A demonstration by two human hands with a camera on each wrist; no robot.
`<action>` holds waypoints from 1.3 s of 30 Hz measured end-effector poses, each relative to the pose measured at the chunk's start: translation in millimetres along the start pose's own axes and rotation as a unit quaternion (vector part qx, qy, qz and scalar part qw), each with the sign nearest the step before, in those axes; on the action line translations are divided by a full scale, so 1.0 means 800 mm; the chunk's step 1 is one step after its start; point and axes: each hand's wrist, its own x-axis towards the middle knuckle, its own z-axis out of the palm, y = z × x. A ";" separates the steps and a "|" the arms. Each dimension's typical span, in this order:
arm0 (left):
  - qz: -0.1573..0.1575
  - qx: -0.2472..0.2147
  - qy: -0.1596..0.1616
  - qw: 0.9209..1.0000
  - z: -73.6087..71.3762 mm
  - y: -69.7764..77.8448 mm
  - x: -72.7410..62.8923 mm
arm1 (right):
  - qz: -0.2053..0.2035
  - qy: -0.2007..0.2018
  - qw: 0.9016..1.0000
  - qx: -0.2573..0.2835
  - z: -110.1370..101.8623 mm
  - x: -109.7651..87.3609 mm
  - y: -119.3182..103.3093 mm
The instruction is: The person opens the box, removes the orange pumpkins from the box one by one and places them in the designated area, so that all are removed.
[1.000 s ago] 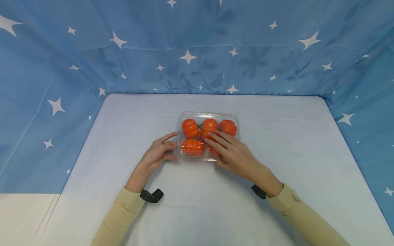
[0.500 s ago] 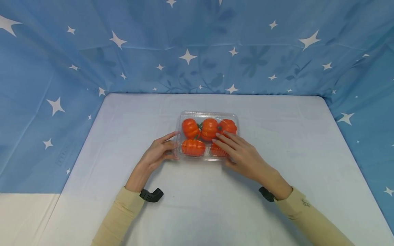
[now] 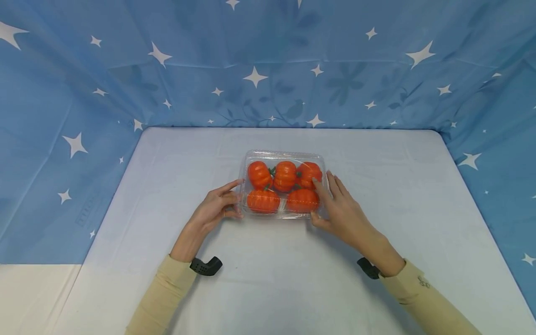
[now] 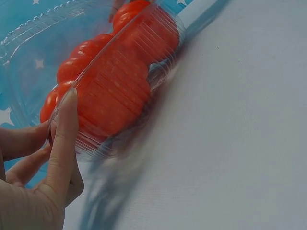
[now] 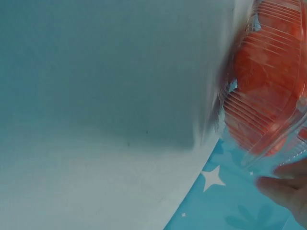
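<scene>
A clear plastic clamshell box (image 3: 286, 155) sits mid-table with several ribbed orange-red toy pumpkins (image 3: 262, 201) inside, some showing green stems. My left hand (image 3: 211, 207) is at the box's left end. In the left wrist view, the thumb (image 4: 65, 129) presses the near side of the rim while the fingers lie behind it, so the hand pinches the corner. My right hand (image 3: 347, 216) stands beside the right end with its fingers extended, thumb at the near right corner. In the right wrist view, fingertips (image 5: 273, 188) show right by the box's edge.
The box rests on a white-covered table (image 3: 268, 279). A blue curtain (image 3: 188, 83) with white stars hangs along the back and both sides. Each wrist wears a black device, the left one (image 3: 206, 266) plainly visible near the sleeve.
My right hand has slid rightward off the top of the pumpkins to the box's right end, uncovering the front right pumpkin. The left hand has kept its place.
</scene>
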 end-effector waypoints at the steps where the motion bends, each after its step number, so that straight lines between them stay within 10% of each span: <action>1: 0.000 -0.002 0.001 1.000 0.000 0.000 0.000 | 0.008 -0.006 1.000 0.005 0.000 -0.001 0.000; 18: 0.011 -0.013 0.029 0.999 0.010 -0.003 -0.003 | -0.035 -0.131 0.990 0.028 -0.028 0.006 0.004; 29: 0.015 0.001 0.038 0.999 0.011 -0.001 -0.005 | 0.029 -0.064 0.997 0.027 -0.035 0.005 0.012; 39: 0.013 0.001 0.038 0.999 0.007 -0.002 -0.005 | 0.021 -0.029 0.983 0.180 -0.034 0.021 0.046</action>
